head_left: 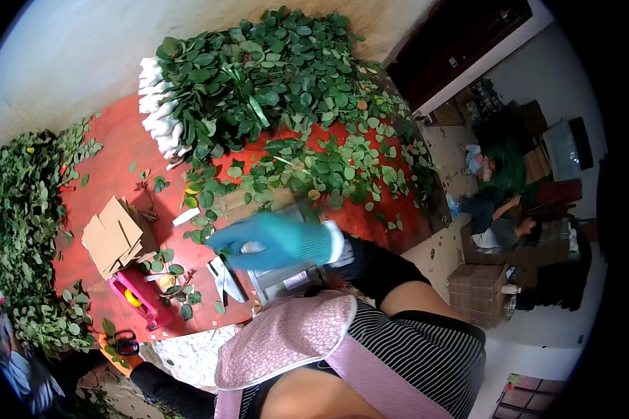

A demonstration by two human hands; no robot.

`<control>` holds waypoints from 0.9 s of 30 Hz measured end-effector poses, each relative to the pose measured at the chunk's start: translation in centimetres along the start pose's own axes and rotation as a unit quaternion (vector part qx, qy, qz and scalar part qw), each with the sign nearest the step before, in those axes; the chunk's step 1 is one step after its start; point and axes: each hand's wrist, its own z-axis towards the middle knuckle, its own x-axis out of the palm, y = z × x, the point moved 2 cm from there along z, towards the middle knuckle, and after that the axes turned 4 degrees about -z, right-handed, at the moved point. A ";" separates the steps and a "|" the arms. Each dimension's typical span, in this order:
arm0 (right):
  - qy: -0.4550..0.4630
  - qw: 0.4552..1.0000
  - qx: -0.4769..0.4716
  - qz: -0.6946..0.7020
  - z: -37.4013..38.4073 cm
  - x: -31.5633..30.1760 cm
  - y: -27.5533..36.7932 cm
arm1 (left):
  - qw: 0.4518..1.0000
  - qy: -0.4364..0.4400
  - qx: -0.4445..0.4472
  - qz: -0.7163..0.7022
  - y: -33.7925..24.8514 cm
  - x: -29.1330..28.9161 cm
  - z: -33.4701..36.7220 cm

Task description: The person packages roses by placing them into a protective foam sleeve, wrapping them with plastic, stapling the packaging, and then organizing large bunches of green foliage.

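Observation:
My right hand [272,241], in a teal knit glove with a white cuff, reaches over the red table with its fingers stretched out and slightly blurred. I see nothing held in it. Below it is a grey metal frame or tray [262,285], partly covered by the hand. Beside its fingertips lies a silver stapler-like tool [225,279]. At the lower left, my left hand [110,349], in an orange glove, is closed around a leafy stem [112,329]. Dark-handled scissors [127,343] show against that hand; how they are held is unclear.
A large leafy bundle [272,77] with white-wrapped ends [159,112] lies against the wall. More foliage [21,223] lines the left side. Cardboard pieces [115,237] and a pink tape dispenser [141,304] stand near the middle left. Other people [496,230] sit at the right.

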 end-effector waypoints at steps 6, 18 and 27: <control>0.007 0.995 -0.070 -0.076 2.9 0.1 2.0 | 0.966 0.142 0.214 -0.022 -0.5 31.2 -7.8; -0.311 0.946 0.008 -0.088 -6.0 -15.5 -13.4 | 0.817 0.334 0.345 0.320 5.8 62.6 -12.1; -0.115 0.935 0.118 0.315 -2.7 -25.6 -25.0 | 0.927 0.257 -0.005 0.273 13.0 67.5 7.4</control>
